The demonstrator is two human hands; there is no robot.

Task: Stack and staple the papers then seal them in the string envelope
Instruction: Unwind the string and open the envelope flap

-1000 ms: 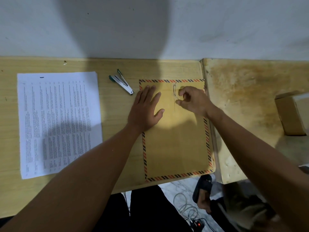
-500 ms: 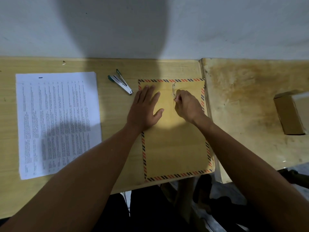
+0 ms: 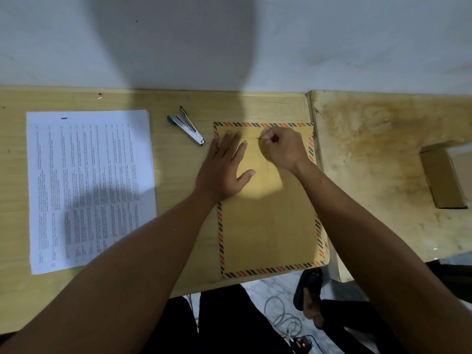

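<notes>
A brown string envelope (image 3: pixel 270 226) with a red and black striped border lies on the wooden desk (image 3: pixel 178 108). My left hand (image 3: pixel 224 167) presses flat on its upper left part, fingers spread. My right hand (image 3: pixel 283 146) is closed near the envelope's top, pinching the thin dark string at the clasp; a length of string hangs below it. A stack of printed white papers (image 3: pixel 89 185) lies at the desk's left. A small teal and silver stapler (image 3: pixel 186 125) rests between papers and envelope.
A second, stained wooden table (image 3: pixel 383 154) adjoins on the right, carrying a cardboard box (image 3: pixel 447 175) at the far right edge. A white wall runs behind. Below the desk edge I see cables, a power strip and a sandalled foot (image 3: pixel 309 295).
My right hand has shifted up and left along the envelope's top, closing into a fist on the string. My left hand stays flat in place.
</notes>
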